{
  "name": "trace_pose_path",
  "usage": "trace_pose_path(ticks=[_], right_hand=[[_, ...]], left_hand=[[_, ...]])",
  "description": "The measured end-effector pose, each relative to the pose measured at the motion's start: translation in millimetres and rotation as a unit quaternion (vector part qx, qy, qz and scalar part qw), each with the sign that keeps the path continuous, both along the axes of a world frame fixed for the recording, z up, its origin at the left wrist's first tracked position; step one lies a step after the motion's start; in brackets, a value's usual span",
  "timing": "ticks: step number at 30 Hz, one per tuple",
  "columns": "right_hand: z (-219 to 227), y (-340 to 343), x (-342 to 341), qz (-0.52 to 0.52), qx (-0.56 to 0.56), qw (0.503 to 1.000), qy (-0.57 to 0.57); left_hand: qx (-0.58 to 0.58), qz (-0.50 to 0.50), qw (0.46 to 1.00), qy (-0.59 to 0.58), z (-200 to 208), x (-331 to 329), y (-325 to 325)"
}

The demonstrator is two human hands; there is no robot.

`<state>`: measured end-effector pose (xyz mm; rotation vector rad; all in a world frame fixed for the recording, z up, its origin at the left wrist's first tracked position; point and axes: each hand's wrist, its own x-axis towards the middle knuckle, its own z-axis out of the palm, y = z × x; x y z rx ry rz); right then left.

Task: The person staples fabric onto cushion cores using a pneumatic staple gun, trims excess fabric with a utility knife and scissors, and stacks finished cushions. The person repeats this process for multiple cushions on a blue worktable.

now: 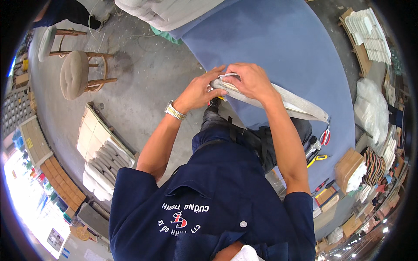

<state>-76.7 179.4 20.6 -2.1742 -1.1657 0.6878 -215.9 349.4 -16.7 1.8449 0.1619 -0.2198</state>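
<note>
Left hand (201, 89) beside right hand (252, 81), both curved around grey cushion (300, 107)

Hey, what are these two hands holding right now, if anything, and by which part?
A long grey padded piece, gripped at its left end: the left hand and right hand both hold there.

Left hand (199, 90) and right hand (253, 81) hold grey cushion (300, 105).

1 held cushion (300, 104), 2 uphol. stools (74, 75), 1 pr scissors (325, 137).
</note>
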Motion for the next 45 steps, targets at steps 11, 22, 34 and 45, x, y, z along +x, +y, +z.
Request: trace_pose_path(ticks=[11,22,34,45], right_hand=[[-18.1,-23.6,-13.5,-0.016,0.121,0.986,0.114],[-13.6,-14.2,23.2,0.096,0.009,0.99,0.099],[-38.7,1.8,-8.4,0.086,0.063,0.994,0.007],[-39.5,3.5,-7.0,0.083,0.032,0.996,0.01]], left_hand=[[-0.009,0.106,0.992,-0.072,-11.0,-23.4,-19.9],[0.044,0.175,0.98,-0.088,-17.3,-19.0,-29.4],[-0.024,0.242,0.97,-0.028,-12.7,-36.2,-38.0],[-0.014,0.245,0.969,-0.015,-13.9,-34.2,-38.5]])
